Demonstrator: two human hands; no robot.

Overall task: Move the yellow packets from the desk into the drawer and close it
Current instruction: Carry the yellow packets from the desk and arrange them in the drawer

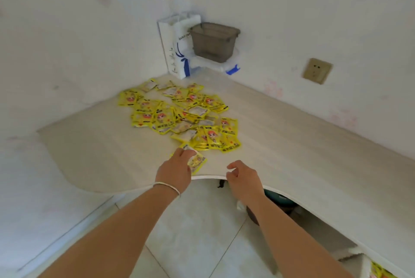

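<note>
Yellow packets: a loose, overlapping heap on the pale bench, spread from near the back corner toward the front edge; some lie printed side up, some pale side up.

Left hand: reaches over the front edge of the bench, silver bangle on the wrist. Its fingers curl down onto a single packet that lies apart from the heap, just at the bench's front edge; whether they pinch it or only press on it cannot be told.

White paper bag: upright in the back corner, blue ribbon on its face, behind the heap.

Grey plastic bin: just right of the bag, standing on a clear lidded box with a blue clip.

Right hand: hovers at the front edge of the bench, right of the single packet, fingers loosely curled and holding nothing.

Wall socket: on the right wall, above the bench, well apart from the heap.

Drawer: bottom right, below the bench edge, only partly in view; more yellow packets show inside it.

Tiled floor: beneath the forearms.
</note>
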